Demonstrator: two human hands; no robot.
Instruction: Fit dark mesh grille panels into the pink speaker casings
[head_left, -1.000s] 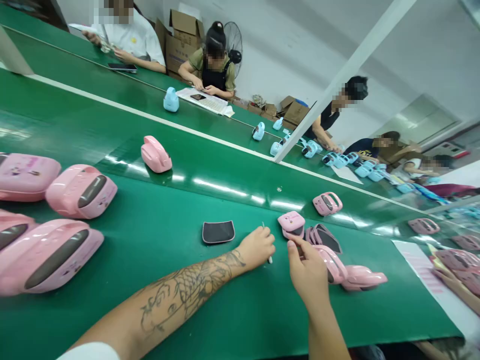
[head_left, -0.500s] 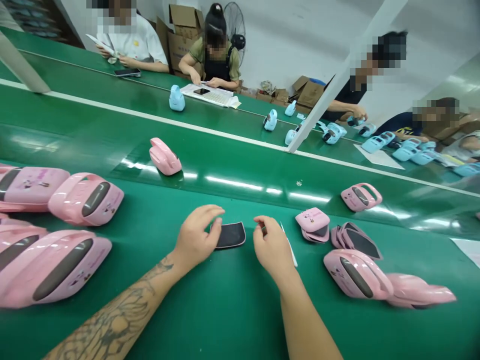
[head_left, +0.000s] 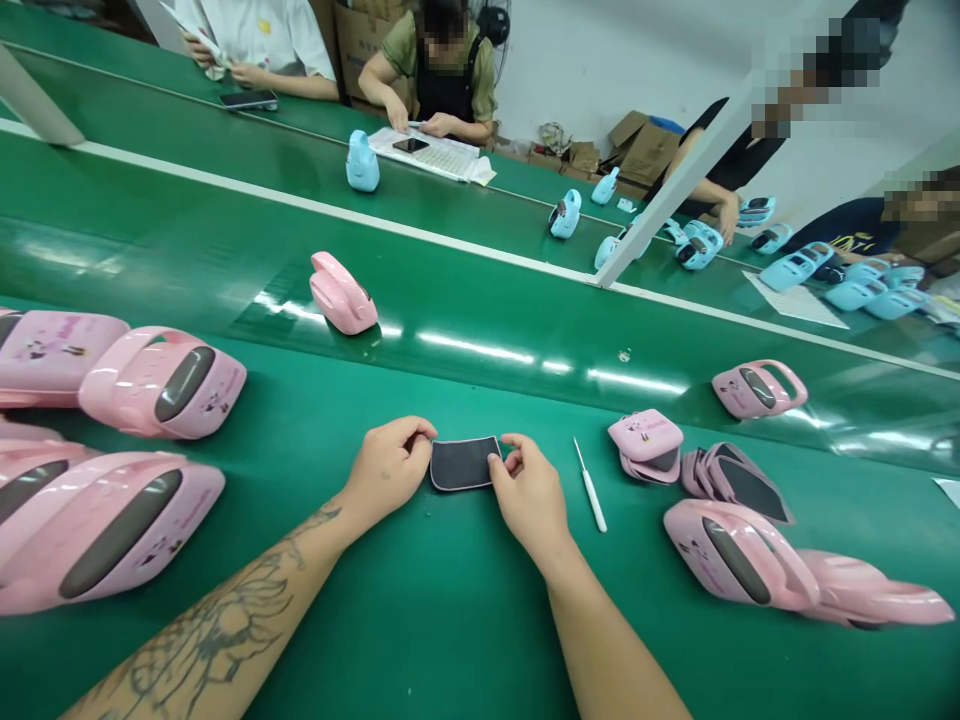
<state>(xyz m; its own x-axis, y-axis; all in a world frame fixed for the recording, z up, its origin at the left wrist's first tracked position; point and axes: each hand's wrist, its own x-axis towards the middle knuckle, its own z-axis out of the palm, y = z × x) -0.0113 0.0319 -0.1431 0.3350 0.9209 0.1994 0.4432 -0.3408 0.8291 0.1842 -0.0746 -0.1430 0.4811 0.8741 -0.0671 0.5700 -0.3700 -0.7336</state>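
Note:
A small dark curved panel (head_left: 462, 463) lies on the green table (head_left: 465, 600) in front of me. My left hand (head_left: 390, 466) pinches its left edge with curled fingers. My right hand (head_left: 529, 495) grips its right edge the same way. Just right of my right hand lies a thin white tool (head_left: 591, 498), untouched. Beyond it sit a small pink shell (head_left: 645, 442) and a stack of dark panels (head_left: 731, 478).
Several pink devices (head_left: 161, 380) crowd the left; more pink devices (head_left: 739, 565) lie at the right. One pink device (head_left: 343, 292) rides the belt (head_left: 480, 320). Across it, other people work among blue devices (head_left: 363, 162), papers and cardboard boxes.
My left hand let go of the white tool, which now lies on the table. Both hands moved left to the dark panel and closed on its two ends.

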